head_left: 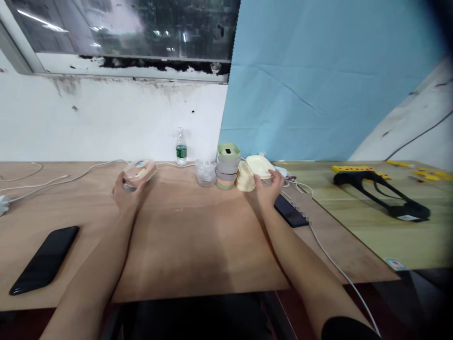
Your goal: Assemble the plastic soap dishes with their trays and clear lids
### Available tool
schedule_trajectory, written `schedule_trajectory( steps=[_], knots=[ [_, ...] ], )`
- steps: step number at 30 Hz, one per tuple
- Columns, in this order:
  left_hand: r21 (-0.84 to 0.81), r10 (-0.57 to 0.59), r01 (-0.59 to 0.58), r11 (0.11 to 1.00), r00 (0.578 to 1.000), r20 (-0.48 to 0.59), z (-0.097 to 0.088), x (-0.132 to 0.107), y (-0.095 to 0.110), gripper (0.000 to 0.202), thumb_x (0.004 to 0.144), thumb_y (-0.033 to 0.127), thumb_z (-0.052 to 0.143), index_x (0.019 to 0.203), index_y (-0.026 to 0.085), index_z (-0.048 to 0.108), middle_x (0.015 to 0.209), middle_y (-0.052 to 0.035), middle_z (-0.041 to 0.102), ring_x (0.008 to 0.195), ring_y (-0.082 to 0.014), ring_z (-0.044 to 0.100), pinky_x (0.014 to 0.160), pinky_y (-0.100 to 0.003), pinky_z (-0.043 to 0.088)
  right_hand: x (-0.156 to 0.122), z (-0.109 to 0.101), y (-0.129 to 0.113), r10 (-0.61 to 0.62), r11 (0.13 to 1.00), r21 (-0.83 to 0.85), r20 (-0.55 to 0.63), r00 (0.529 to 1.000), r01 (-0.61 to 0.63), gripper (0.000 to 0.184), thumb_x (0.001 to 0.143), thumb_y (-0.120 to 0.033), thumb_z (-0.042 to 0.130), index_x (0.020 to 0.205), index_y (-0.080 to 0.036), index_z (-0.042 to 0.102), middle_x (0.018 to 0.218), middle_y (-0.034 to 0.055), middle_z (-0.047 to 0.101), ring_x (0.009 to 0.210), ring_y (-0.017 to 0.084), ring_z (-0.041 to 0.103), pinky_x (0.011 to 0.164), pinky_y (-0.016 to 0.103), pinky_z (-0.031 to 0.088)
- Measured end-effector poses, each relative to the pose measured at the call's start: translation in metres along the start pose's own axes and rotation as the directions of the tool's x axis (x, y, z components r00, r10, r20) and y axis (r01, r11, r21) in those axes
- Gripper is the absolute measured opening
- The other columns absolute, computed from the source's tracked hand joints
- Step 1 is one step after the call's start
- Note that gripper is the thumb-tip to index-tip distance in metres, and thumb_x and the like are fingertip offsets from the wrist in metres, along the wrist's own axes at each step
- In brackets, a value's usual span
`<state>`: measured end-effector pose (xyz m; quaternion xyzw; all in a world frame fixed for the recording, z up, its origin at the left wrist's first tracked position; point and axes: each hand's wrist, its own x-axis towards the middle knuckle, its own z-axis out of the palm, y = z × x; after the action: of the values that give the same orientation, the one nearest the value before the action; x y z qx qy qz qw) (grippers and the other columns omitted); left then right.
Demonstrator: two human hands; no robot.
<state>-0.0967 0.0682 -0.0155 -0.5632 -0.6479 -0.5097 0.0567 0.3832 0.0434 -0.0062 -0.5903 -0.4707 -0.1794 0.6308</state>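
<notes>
My left hand point(128, 196) grips a pink plastic box point(139, 172) with a pale lid, lifted a little above the wooden table top point(198, 236). My right hand point(268, 190) holds the edge of a cream rectangular plastic lid point(259, 166). Just left of that hand stands a stack of cream lids point(245, 177). Beyond it is a stack of round containers point(226, 166) in green, grey and peach. A clear plastic bowl point(205, 173) sits between the two hands, toward the wall.
A water bottle point(181, 147) stands by the white wall. One black phone point(44, 259) lies at front left, another point(290, 210) beside my right wrist. White cables point(336, 262) run across the table. On the right table are a yellow power strip point(354, 169) and a black frame point(382, 196).
</notes>
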Motion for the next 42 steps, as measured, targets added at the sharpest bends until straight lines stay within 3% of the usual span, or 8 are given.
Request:
schedule_trajectory(
  steps=[6, 14, 26, 29, 32, 34, 37, 42],
  knots=[
    [-0.101, 0.243, -0.228, 0.969, 0.951, 0.189, 0.0, -0.038, 0.038, 0.073, 0.072, 0.049, 0.07, 0.132, 0.017, 0.045, 0.124, -0.0109, 0.06, 0.108, -0.0271, 0.058, 0.103, -0.043, 0.036, 0.004, 0.024, -0.003, -0.012, 0.997, -0.08, 0.017, 1.0, 0.013, 0.046, 0.073, -0.044, 0.068, 0.108, -0.016, 0.057, 0.12, 0.0155, 0.054, 0.118, 0.028, 0.047, 0.102, 0.046, 0.033],
    [-0.319, 0.565, -0.468, 0.824, 0.656, 0.5, -0.003, -0.075, 0.08, 0.074, 0.071, 0.057, 0.067, 0.133, 0.025, 0.042, 0.126, -0.0083, 0.059, 0.117, -0.0279, 0.054, 0.11, -0.048, 0.026, -0.006, 0.034, -0.005, 0.034, 0.991, -0.128, 0.065, 0.997, -0.025, 0.059, 0.071, -0.049, 0.069, 0.116, -0.015, 0.053, 0.118, 0.0162, 0.055, 0.115, 0.031, 0.046, 0.099, 0.047, 0.033],
    [-0.353, 0.445, -0.272, 0.895, 0.586, 0.677, -0.005, -0.072, 0.078, 0.083, 0.069, 0.057, 0.069, 0.138, 0.023, 0.037, 0.135, -0.0093, 0.052, 0.122, -0.0296, 0.051, 0.101, -0.043, 0.042, -0.027, -0.008, -0.037, -0.203, 0.979, 0.046, 0.163, 0.965, 0.199, 0.065, 0.079, -0.049, 0.058, 0.131, -0.015, 0.039, 0.128, 0.0197, 0.047, 0.122, 0.034, 0.042, 0.102, 0.055, 0.032],
    [-0.385, 0.482, -0.29, 0.876, 0.53, 0.697, 0.0, -0.072, 0.075, 0.087, 0.067, 0.057, 0.071, 0.14, 0.024, 0.035, 0.138, -0.0094, 0.049, 0.124, -0.0299, 0.049, 0.102, -0.043, 0.042, -0.048, -0.015, -0.065, -0.387, 0.915, 0.273, 0.391, 0.835, 0.296, 0.058, 0.078, -0.046, 0.062, 0.127, -0.018, 0.046, 0.116, 0.0152, 0.057, 0.112, 0.03, 0.051, 0.099, 0.049, 0.039],
    [-0.388, 0.505, -0.324, 0.863, 0.51, 0.697, 0.005, -0.073, 0.071, 0.095, 0.063, 0.06, 0.072, 0.141, 0.022, 0.034, 0.14, -0.0116, 0.047, 0.126, -0.0323, 0.046, 0.104, -0.046, 0.039, -0.071, -0.012, -0.094, -0.515, 0.856, 0.437, 0.664, 0.542, 0.277, 0.069, 0.071, -0.054, 0.069, 0.128, -0.021, 0.05, 0.124, 0.0132, 0.056, 0.117, 0.029, 0.05, 0.102, 0.047, 0.038],
    [-0.368, 0.498, -0.339, 0.866, 0.512, 0.7, 0.009, -0.073, 0.069, 0.101, 0.061, 0.062, 0.073, 0.142, 0.019, 0.032, 0.14, -0.0143, 0.046, 0.127, -0.0341, 0.045, 0.105, -0.048, 0.037, -0.083, -0.006, -0.105, -0.5, 0.866, 0.444, 0.761, 0.415, 0.23, 0.084, 0.065, -0.059, 0.072, 0.135, -0.021, 0.045, 0.138, 0.015, 0.047, 0.127, 0.032, 0.041, 0.105, 0.051, 0.033],
    [-0.349, 0.487, -0.346, 0.871, 0.508, 0.711, 0.011, -0.074, 0.067, 0.103, 0.061, 0.063, 0.072, 0.143, 0.018, 0.031, 0.142, -0.0152, 0.044, 0.128, -0.0347, 0.044, 0.106, -0.049, 0.036, -0.094, 0.004, -0.108, -0.402, 0.915, 0.384, 0.838, 0.369, 0.124, 0.086, 0.066, -0.057, 0.073, 0.138, -0.022, 0.043, 0.145, 0.0159, 0.039, 0.132, 0.033, 0.036, 0.106, 0.054, 0.031],
    [-0.38, 0.482, -0.299, 0.875, 0.489, 0.727, 0.007, -0.073, 0.071, 0.102, 0.061, 0.06, 0.074, 0.144, 0.021, 0.029, 0.143, -0.0132, 0.043, 0.129, -0.034, 0.043, 0.106, -0.049, 0.037, -0.092, 0.007, -0.095, -0.299, 0.902, 0.395, 0.862, 0.409, -0.172, 0.081, 0.063, -0.051, 0.078, 0.133, -0.023, 0.049, 0.136, 0.0135, 0.051, 0.125, 0.031, 0.048, 0.103, 0.049, 0.038]
  ],
)
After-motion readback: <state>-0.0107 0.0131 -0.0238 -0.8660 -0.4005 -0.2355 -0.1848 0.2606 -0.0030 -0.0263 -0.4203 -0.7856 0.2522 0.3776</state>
